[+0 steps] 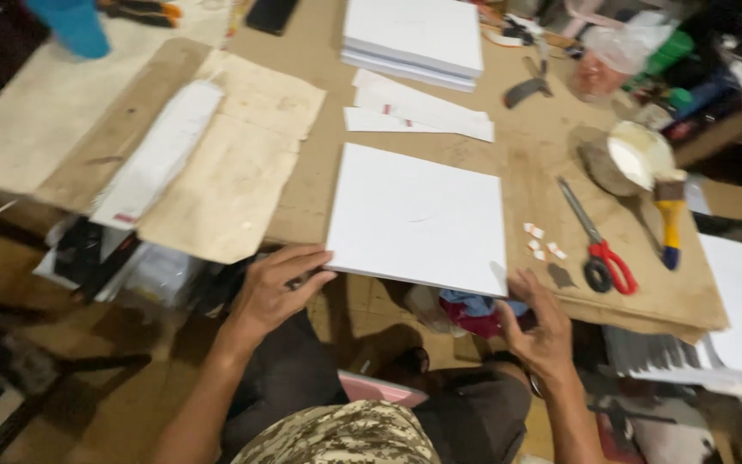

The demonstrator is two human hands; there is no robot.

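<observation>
A white square board (418,216) lies flat on the brown cardboard-covered table (526,163), its near edge hanging over the table's front. My left hand (275,288) grips the board's near left corner, fingers curled around the edge. My right hand (538,322) holds the near right corner from below, thumb beside the edge. Both hands are at the table's front edge, above my lap.
A stack of white boards (412,39) stands at the back, with loose white sheets (418,112) in front of it. Red-handled scissors (599,245), a yellow-handled brush (670,215) and a white glue pot (637,155) lie to the right. Brown paper (234,163) covers the left.
</observation>
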